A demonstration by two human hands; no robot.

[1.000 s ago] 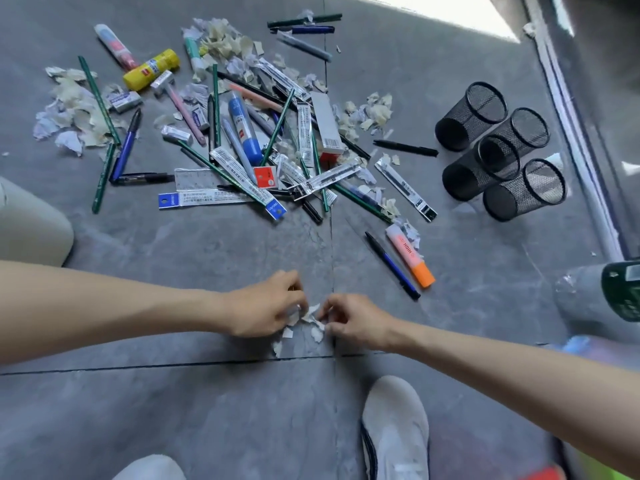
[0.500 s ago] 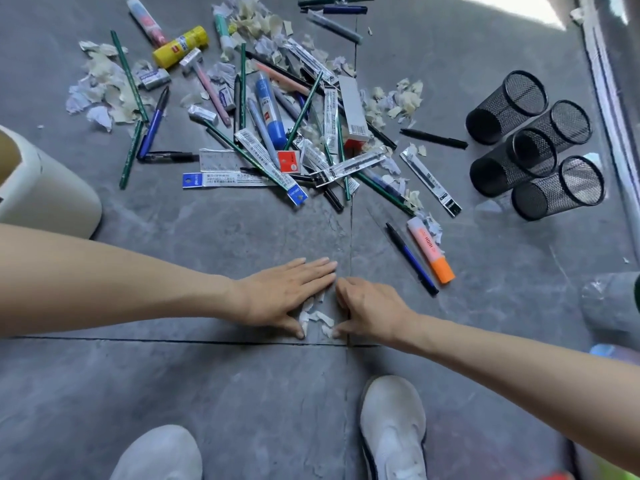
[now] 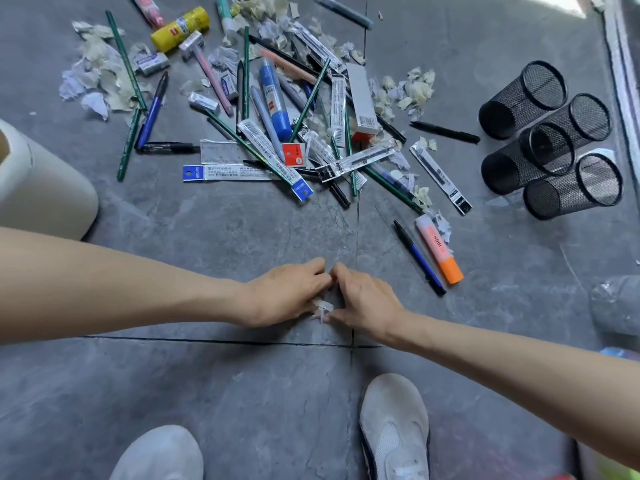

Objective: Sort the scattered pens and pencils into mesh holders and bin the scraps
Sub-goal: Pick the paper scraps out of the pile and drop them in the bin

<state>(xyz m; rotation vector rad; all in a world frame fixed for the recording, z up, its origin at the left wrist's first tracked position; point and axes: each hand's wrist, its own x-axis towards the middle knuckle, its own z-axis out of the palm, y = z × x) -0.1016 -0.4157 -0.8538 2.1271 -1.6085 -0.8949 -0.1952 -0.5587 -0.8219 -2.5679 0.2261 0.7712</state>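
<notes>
Head view: both hands are low on the grey floor (image 3: 207, 393), a matte stone-look tile with dark grout lines.

- The left hand (image 3: 287, 292) and right hand (image 3: 367, 299) are knuckle to knuckle. Fingers on both are curled in, and each grip closes on the same small clump of paper scraps (image 3: 322, 306). The scraps are white, torn and thin, and they lie on the tile between the two thumbs.
- Four mesh holders (image 3: 554, 188) are far right, well apart from the hands. They are black wire cylinders lying on their sides, touching in a cluster. Only mesh shows inside.
- The bin (image 3: 45, 195) is at the left edge, smooth, cream and round-walled. Only a sliver of its mouth is in frame, so I can't tell what's in it.
- The main pile (image 3: 277, 133) is top centre and not yet sorted. It holds thin green pencils, dark pens, flat plastic refill packs, a blue glue tube and a clear ruler.
- A yellow glue stick (image 3: 180, 27) lies at the top left of the pile.
- Crumpled scrap heaps (image 3: 97, 81) flank the pile.
- An orange highlighter (image 3: 440, 249) and a blue pen (image 3: 419, 258) lie side by side, near the right hand.
- Pale shoes (image 3: 394, 427) are at the bottom.
</notes>
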